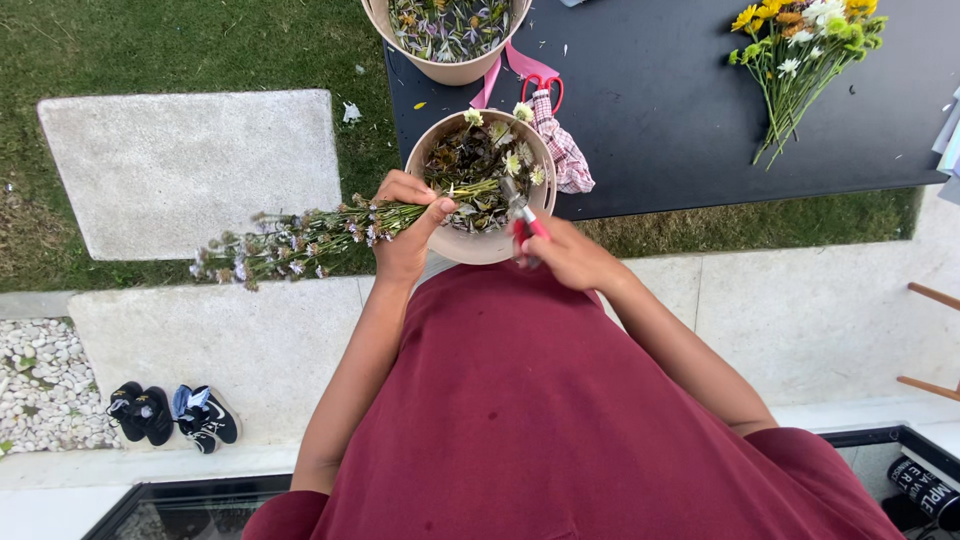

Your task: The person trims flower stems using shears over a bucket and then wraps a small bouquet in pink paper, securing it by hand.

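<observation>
My left hand (405,225) grips a bunch of small pale purple flowers (290,240) by the stems, blooms pointing left, cut ends over a tan round bucket (478,245). My right hand (565,255) holds red-handled shears (522,212), blades at the stem ends above the bucket. The bucket holds stem cuttings and a few white flowers. I wear a maroon shirt (540,400).
A black table (670,100) carries a second tan bucket (445,35) of flowers, pink-handled scissors (540,85), a checked cloth (562,150) and a yellow and white bouquet (800,55). Grass, stone pavers (185,170), pebbles and two pairs of shoes (170,415) lie below.
</observation>
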